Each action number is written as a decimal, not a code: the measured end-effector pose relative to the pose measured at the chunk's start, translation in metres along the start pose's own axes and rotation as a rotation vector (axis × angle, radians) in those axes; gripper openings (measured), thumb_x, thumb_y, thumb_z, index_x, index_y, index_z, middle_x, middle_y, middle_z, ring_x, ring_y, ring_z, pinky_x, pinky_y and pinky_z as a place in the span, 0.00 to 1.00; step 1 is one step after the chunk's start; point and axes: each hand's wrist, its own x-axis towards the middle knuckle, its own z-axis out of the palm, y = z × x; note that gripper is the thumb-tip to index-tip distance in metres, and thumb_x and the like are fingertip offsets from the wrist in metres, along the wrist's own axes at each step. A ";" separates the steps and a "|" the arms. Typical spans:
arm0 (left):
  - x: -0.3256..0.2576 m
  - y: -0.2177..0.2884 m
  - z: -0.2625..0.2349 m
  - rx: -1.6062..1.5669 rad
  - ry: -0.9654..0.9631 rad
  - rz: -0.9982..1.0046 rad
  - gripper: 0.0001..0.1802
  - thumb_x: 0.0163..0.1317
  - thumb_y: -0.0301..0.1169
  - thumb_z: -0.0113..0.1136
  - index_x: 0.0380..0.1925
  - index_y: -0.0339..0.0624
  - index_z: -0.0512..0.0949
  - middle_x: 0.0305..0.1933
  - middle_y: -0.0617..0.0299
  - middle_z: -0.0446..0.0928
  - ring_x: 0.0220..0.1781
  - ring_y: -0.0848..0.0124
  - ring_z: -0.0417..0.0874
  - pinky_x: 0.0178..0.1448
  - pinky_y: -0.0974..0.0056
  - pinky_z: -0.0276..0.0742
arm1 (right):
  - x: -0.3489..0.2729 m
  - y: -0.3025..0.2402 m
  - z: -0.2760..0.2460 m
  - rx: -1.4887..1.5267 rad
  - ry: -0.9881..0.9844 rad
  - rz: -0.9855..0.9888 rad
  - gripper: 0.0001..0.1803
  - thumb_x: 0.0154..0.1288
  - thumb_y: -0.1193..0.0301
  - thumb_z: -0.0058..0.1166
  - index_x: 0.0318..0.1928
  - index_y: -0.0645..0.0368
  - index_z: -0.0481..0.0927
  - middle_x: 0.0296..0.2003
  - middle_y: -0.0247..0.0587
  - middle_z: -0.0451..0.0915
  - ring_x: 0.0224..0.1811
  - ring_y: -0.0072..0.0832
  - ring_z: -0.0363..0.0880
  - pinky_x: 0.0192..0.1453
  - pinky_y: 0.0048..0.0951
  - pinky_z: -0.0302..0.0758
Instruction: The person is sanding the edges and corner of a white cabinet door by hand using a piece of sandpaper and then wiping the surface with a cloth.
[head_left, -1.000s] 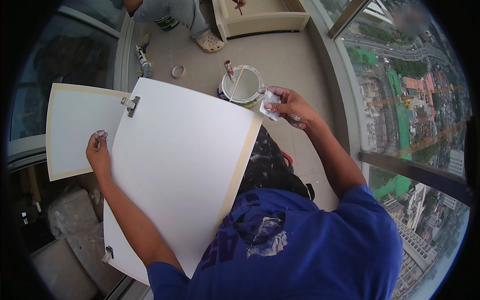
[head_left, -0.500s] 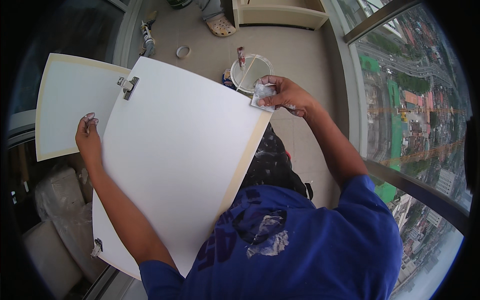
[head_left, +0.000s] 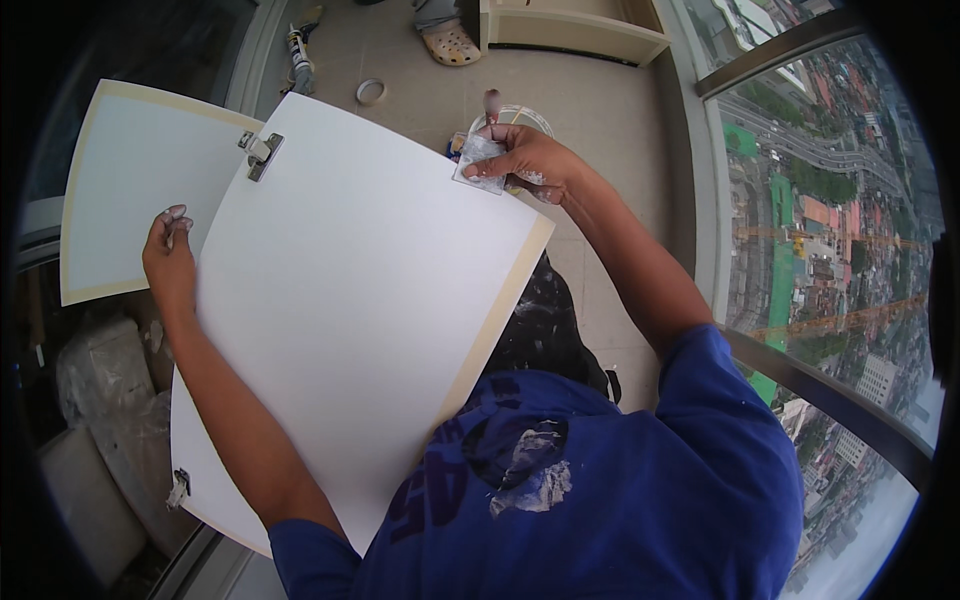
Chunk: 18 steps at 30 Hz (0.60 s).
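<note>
A large white cabinet door panel [head_left: 340, 270] with metal hinges and a cream edge lies slanted across my lap. My right hand [head_left: 530, 160] pinches a folded piece of sandpaper [head_left: 481, 165], grey and smeared with white dust, at the panel's far right edge. Its thumb lies on top and the other fingers are behind. My left forearm lies across the panel's left part, and my left hand [head_left: 171, 258] is just past its left edge. The left fingers are curled in toward the thumb, with white dust on the tips and nothing visible in them.
A second cream-edged panel [head_left: 150, 190] stands at left beyond the hinge [head_left: 262, 156]. Past the panel are a white bucket [head_left: 535, 118] with a brush handle [head_left: 492, 103], a tape roll [head_left: 371, 92], a caulking gun [head_left: 299, 60], a person's clog [head_left: 452, 46] and a cream cabinet [head_left: 575, 30]. Windows run along the right.
My right hand has moved left along the panel's far edge with the sandpaper, away from the corner. My left hand stays curled in nearly the same place.
</note>
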 end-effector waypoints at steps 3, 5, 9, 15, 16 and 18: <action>-0.004 0.000 0.002 -0.008 0.004 -0.024 0.14 0.78 0.22 0.51 0.57 0.31 0.82 0.54 0.58 0.84 0.55 0.70 0.84 0.67 0.65 0.76 | -0.023 0.001 -0.007 0.014 -0.013 0.041 0.28 0.57 0.83 0.78 0.58 0.66 0.82 0.43 0.42 0.90 0.44 0.28 0.91 0.49 0.25 0.87; -0.004 0.012 0.005 -0.002 -0.002 -0.026 0.15 0.78 0.23 0.52 0.58 0.31 0.82 0.55 0.57 0.84 0.56 0.70 0.84 0.67 0.65 0.76 | -0.049 0.013 -0.025 0.049 0.016 0.046 0.27 0.57 0.84 0.77 0.58 0.65 0.82 0.43 0.41 0.90 0.45 0.27 0.91 0.49 0.24 0.87; -0.004 0.011 0.005 0.020 -0.031 -0.009 0.16 0.78 0.24 0.53 0.59 0.31 0.81 0.55 0.56 0.84 0.58 0.68 0.84 0.69 0.64 0.75 | -0.053 0.016 -0.027 0.028 0.012 0.016 0.27 0.58 0.85 0.75 0.58 0.64 0.83 0.43 0.40 0.90 0.45 0.27 0.91 0.50 0.25 0.87; -0.002 0.014 0.003 0.036 -0.038 -0.024 0.14 0.78 0.21 0.51 0.57 0.32 0.81 0.53 0.59 0.84 0.54 0.72 0.82 0.66 0.66 0.76 | -0.002 -0.019 0.017 0.019 -0.044 -0.010 0.28 0.57 0.83 0.77 0.58 0.68 0.81 0.44 0.45 0.89 0.43 0.27 0.91 0.47 0.24 0.87; -0.003 0.012 0.003 0.035 -0.038 -0.042 0.15 0.78 0.21 0.50 0.57 0.33 0.81 0.53 0.59 0.84 0.54 0.72 0.82 0.66 0.66 0.76 | 0.000 -0.023 0.019 0.034 -0.058 0.004 0.28 0.57 0.83 0.77 0.58 0.69 0.81 0.44 0.45 0.89 0.43 0.27 0.91 0.46 0.24 0.87; -0.001 0.009 0.001 0.021 -0.043 -0.006 0.14 0.78 0.21 0.50 0.57 0.32 0.81 0.52 0.60 0.83 0.54 0.73 0.82 0.66 0.66 0.76 | -0.010 -0.011 0.005 0.017 -0.033 0.000 0.29 0.57 0.83 0.77 0.59 0.69 0.80 0.44 0.45 0.89 0.44 0.27 0.91 0.47 0.23 0.87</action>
